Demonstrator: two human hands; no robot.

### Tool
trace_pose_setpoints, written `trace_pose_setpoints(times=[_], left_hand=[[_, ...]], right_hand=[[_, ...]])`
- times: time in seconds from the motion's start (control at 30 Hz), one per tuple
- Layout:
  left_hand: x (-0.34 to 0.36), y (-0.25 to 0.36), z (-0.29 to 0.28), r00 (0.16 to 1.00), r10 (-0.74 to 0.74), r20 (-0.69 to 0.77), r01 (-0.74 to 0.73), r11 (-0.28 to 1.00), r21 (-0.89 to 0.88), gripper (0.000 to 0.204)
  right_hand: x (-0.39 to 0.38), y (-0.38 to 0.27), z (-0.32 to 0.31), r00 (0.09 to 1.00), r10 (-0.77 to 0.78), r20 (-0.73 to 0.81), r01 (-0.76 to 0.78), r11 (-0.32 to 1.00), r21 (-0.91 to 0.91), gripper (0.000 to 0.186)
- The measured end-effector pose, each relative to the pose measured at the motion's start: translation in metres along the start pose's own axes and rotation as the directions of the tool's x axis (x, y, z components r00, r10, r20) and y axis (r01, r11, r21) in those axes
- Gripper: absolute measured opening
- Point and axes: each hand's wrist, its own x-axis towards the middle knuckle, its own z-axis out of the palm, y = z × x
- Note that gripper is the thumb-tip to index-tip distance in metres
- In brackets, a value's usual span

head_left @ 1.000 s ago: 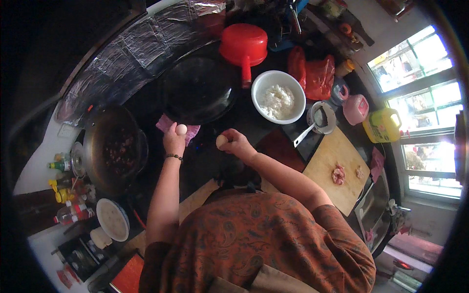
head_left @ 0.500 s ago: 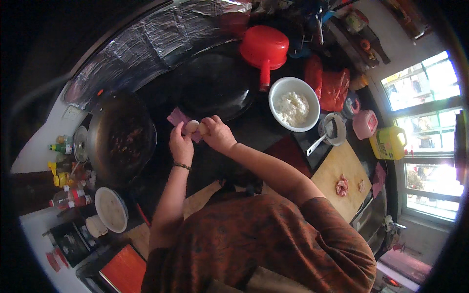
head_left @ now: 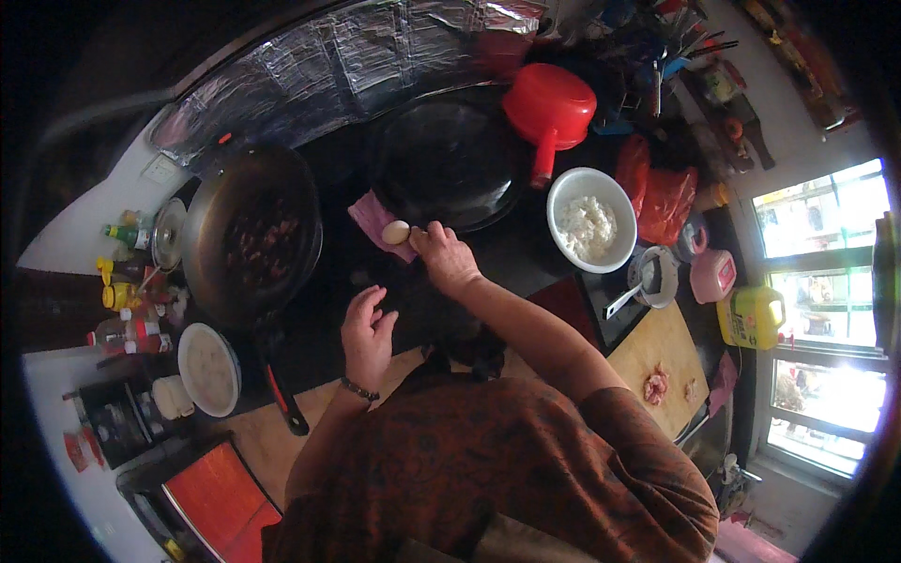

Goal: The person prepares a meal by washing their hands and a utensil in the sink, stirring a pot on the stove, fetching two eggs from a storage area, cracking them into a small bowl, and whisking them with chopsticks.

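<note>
A pale egg (head_left: pixel 396 232) rests on a pink cloth (head_left: pixel 370 214) on the dark counter, in front of a black round lid or pan (head_left: pixel 446 164). Just right of that egg is my right hand (head_left: pixel 448 261), its fingers closed around a second egg that they mostly hide. My left hand (head_left: pixel 368 336), with a beaded bracelet at the wrist, is open and holds nothing. It hovers nearer my body, over the counter, apart from the cloth.
At left stands a large wok (head_left: pixel 253 235) with dark food pieces. To the right are a red dipper (head_left: pixel 554 98), a white bowl of flour-like powder (head_left: pixel 591 230), a small bowl with a spoon (head_left: pixel 657 277) and a cutting board (head_left: pixel 662 342) with raw meat.
My left hand has let go of the pale egg and drawn back toward my body, its fingers opening. My right hand stays near the cloth. The whole view has shifted slightly.
</note>
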Motion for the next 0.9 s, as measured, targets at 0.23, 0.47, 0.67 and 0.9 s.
trace_pose_setpoints(times=[0.23,0.47,0.67,0.9], left_hand=[[-0.047,0.015,-0.015,0.997,0.068,-0.039,-0.067,0.998,0.016,0.034],[-0.094,0.028,-0.009,0.994,-0.020,-0.109,0.016,0.999,-0.036,0.031],[-0.135,0.032,0.001,0.983,-0.098,-0.153,0.087,0.993,-0.077,0.028],[-0.188,0.020,-0.010,0.944,-0.214,-0.251,0.204,0.977,-0.064,0.029]], right_hand=[[-0.015,0.011,0.006,0.991,0.097,-0.096,-0.074,0.974,0.215,0.038],[-0.028,0.030,0.011,0.995,0.054,-0.081,-0.029,0.957,0.288,0.036],[-0.040,0.035,0.005,0.998,0.009,-0.062,0.013,0.939,0.343,0.037],[-0.067,0.025,-0.006,0.987,-0.104,-0.120,0.139,0.933,0.332,0.035]])
